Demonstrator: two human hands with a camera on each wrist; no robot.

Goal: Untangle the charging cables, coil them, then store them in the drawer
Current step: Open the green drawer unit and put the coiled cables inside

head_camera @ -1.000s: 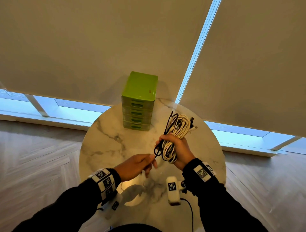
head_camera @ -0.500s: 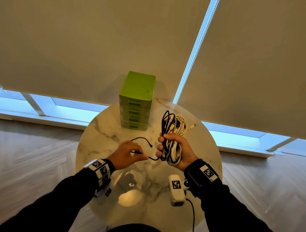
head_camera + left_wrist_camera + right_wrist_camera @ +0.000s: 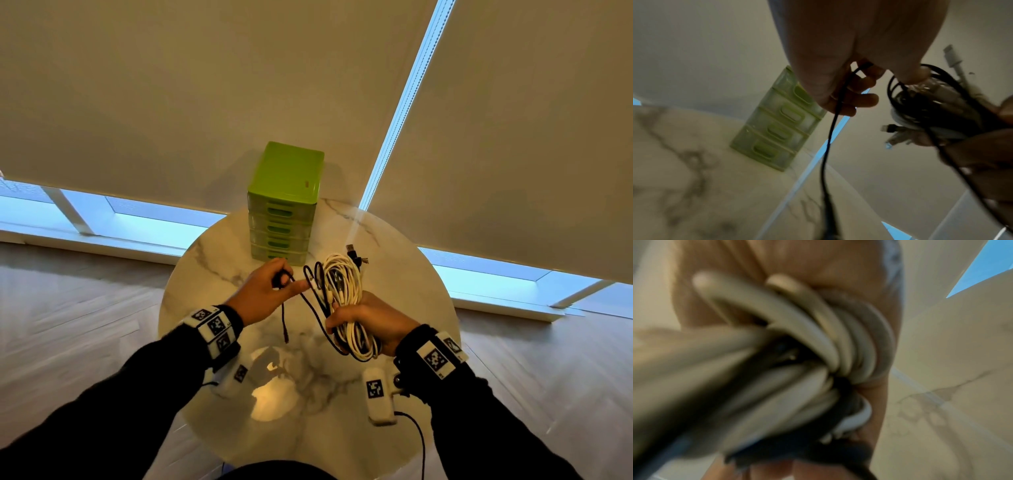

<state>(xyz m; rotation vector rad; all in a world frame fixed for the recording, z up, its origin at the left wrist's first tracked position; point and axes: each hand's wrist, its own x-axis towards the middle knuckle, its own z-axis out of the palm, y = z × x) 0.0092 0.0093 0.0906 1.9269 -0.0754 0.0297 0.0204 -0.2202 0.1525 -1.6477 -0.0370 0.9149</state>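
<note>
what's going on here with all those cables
A person is sorting out a tangle of charging cables over a round marble table. The right hand grips the bundle of white and black cables, while the left hand holds one black cable that runs from the bundle, its free end hanging down. The green drawer unit stands at the back of the table with all drawers shut, so nothing is stored yet.

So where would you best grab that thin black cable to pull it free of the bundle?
Near its loose dangling end, coming from the left hand side. That stretch of the thin black cable hangs clear of the white-and-black cable bundle gripped by the right hand.
</note>
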